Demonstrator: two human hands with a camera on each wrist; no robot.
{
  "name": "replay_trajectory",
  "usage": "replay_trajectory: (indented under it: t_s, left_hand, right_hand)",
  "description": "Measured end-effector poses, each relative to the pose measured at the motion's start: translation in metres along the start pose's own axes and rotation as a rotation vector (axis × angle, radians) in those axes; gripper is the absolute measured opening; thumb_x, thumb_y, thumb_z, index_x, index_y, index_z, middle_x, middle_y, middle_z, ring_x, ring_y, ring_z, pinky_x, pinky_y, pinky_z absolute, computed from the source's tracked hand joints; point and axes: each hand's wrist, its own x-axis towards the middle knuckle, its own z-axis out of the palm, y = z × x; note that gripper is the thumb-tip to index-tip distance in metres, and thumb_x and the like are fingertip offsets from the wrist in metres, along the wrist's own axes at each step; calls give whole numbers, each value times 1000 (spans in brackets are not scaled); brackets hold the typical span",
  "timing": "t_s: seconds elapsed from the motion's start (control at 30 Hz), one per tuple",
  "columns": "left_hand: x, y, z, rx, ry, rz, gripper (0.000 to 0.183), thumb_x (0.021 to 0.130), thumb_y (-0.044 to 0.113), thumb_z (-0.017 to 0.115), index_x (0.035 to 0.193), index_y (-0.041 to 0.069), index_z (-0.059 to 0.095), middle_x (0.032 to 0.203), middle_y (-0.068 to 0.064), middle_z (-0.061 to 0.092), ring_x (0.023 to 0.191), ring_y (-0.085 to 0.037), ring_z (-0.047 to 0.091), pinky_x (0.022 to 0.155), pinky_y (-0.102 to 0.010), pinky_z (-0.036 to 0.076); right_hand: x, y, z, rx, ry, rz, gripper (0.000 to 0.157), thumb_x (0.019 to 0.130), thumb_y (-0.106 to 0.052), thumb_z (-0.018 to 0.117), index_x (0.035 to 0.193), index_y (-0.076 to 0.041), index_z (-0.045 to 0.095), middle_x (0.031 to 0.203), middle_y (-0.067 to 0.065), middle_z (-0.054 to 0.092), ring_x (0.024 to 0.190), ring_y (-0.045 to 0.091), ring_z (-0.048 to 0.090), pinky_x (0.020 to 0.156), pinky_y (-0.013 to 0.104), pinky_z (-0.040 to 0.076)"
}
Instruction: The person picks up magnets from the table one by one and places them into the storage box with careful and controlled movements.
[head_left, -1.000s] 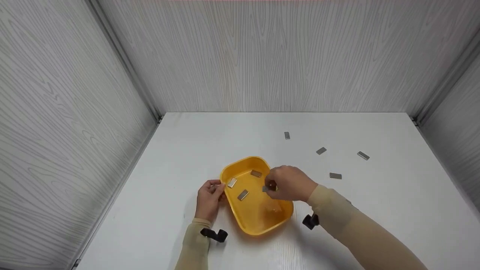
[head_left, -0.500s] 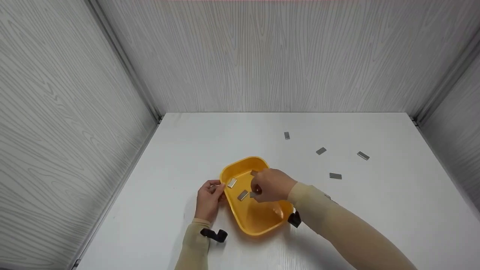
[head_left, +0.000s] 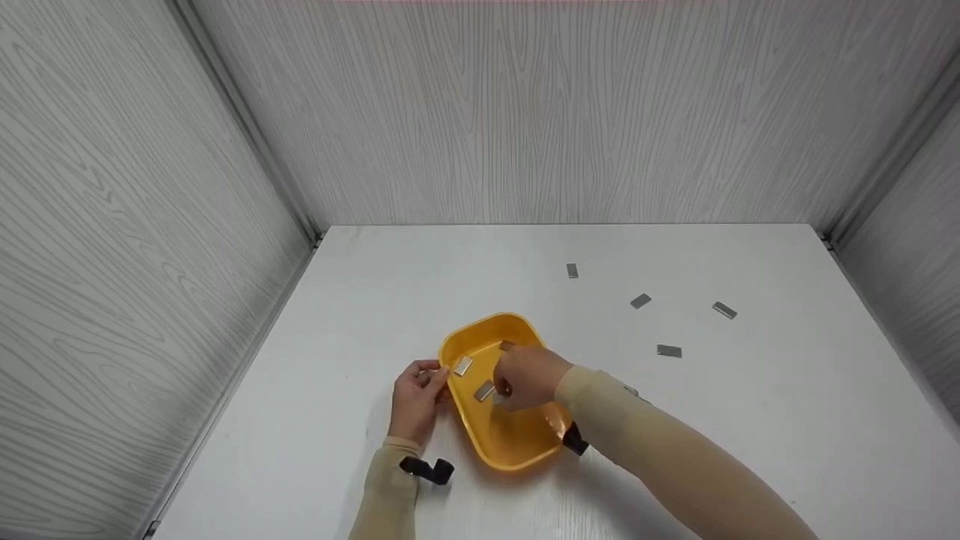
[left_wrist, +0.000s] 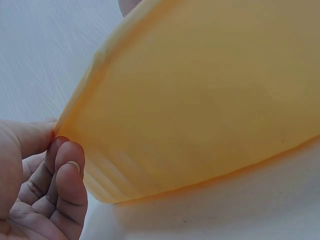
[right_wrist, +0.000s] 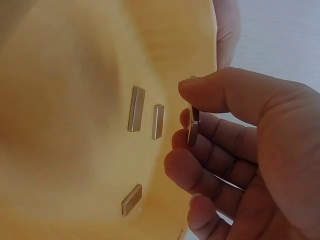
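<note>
A yellow plastic tray [head_left: 517, 454] with rounded corners sits on the white table. My left hand [head_left: 415, 401] pinches its left rim between thumb and fingers, seen close up in the left wrist view. Over the tray's inside, my right hand [head_left: 531, 377] holds a small flat metal block [right_wrist: 193, 127] between thumb and fingertips. Three similar blocks lie on the tray floor: one [head_left: 463, 366] near the left wall, another [head_left: 484, 390] just beside my right fingertips, and a third [head_left: 507, 346] partly hidden by that hand.
Several more metal blocks are scattered to the right and behind the tray, among them a near one [head_left: 670, 351], a far one [head_left: 572, 271] and a right one [head_left: 724, 310]. Another shows partly behind the right sleeve [head_left: 632, 391]. Pale wood-grain panels [head_left: 525, 112] enclose the table.
My right hand has moved left and slightly nearer over the tray, carrying the metal block towards the one on the floor. My left hand stays on the rim.
</note>
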Motion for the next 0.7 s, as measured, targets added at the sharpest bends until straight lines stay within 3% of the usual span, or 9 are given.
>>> replay_trajectory:
  t_s: [0.1, 0.17, 0.27, 0.37, 0.43, 0.57, 0.7]
  left_hand:
    - [1, 0, 0, 8, 2, -1, 29, 92, 23, 66, 112, 3, 57, 98, -23, 64, 75, -23, 60, 66, -31, 54]
    - [1, 0, 0, 16, -1, 2, 30, 92, 23, 66, 112, 2, 57, 98, -23, 64, 75, -23, 60, 67, -32, 54]
    - [1, 0, 0, 19, 0, 6, 29, 92, 22, 66, 111, 2, 57, 98, -23, 64, 74, -22, 61, 67, -31, 54]
    - [1, 0, 1, -19, 3, 20, 27, 92, 18, 67, 110, 1, 56, 95, -24, 64, 71, -21, 60, 64, -30, 54]
    - [0, 0, 1, -50, 2, 28, 26, 91, 16, 67, 109, 0, 56, 94, -25, 63, 69, -20, 59, 63, -29, 53]
    - [-1, 0, 2, -81, 2, 20, 28, 90, 17, 69, 109, 0, 57, 95, -26, 62, 69, -20, 59, 63, -28, 53]
    - [-1, 1, 1, -62, 3, 16, 26, 91, 18, 67, 109, 1, 57, 97, -26, 62, 72, -21, 59, 65, -28, 53]
  right_hand:
    - [5, 0, 3, 4, -32, 0, 12, 80, -27, 77, 82, -16, 74, 68, -12, 62, 66, 7, 55, 106, 33, 37]
    - [8, 1, 3, 12, -58, 14, 12, 80, -27, 77, 80, -16, 74, 67, -12, 62, 65, 8, 56, 111, 35, 31]
    - [11, 4, 5, 9, -92, 40, 12, 81, -28, 77, 80, -16, 75, 68, -11, 62, 71, 10, 61, 107, 34, 36]
    - [13, 7, 5, -7, -107, 56, 12, 82, -29, 76, 81, -17, 76, 73, -10, 65, 93, 17, 63, 96, 32, 46]
    - [14, 8, 6, -11, -115, 69, 13, 83, -30, 75, 81, -18, 77, 76, -10, 66, 99, 19, 61, 87, 30, 51]
    - [15, 9, 5, 10, -137, 117, 14, 83, -32, 75, 83, -18, 76, 78, -9, 63, 84, 14, 59, 74, 28, 52]
    - [15, 9, 5, 39, -160, 165, 15, 83, -33, 76, 86, -18, 75, 79, -9, 62, 75, 11, 56, 75, 28, 51]
